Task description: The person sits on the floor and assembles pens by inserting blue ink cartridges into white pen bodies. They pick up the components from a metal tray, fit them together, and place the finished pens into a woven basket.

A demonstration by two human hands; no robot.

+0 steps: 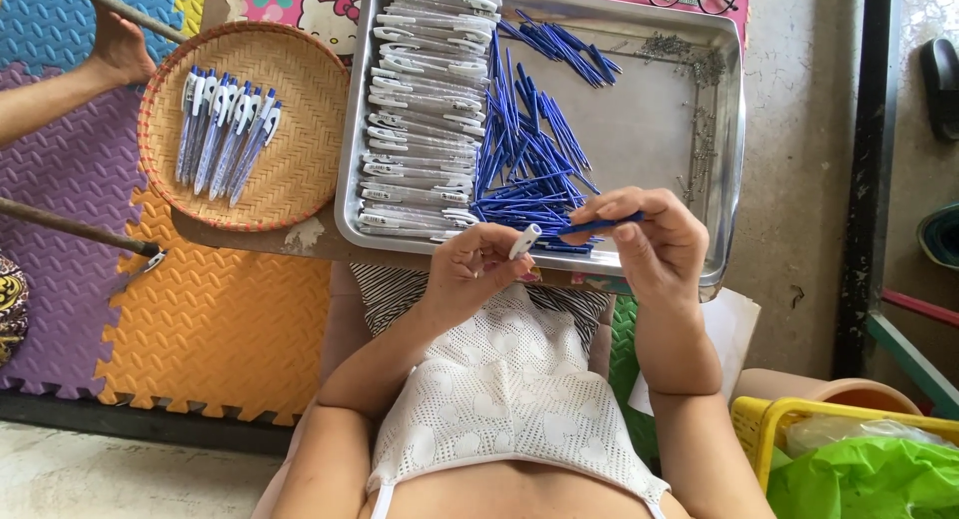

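Note:
My left hand [475, 264] grips a clear pen barrel with a white clip [524, 241], its tip pointing up and right. My right hand [644, 234] pinches a blue refill [607, 221] held level, its end aimed at the barrel. Both hands hover over the near edge of a metal tray [649, 129]. In the tray lie a stack of clear pen barrels [425, 109] on the left, a heap of blue refills [529, 144] in the middle and small metal springs [689, 59] at the far right.
A round woven basket [300, 139] to the left holds several finished pens [222, 129]. Another person's hand [120, 44] reaches in at the top left. Foam floor mats [200, 319] lie below. A yellow crate [769, 419] with a green bag [869, 474] sits bottom right.

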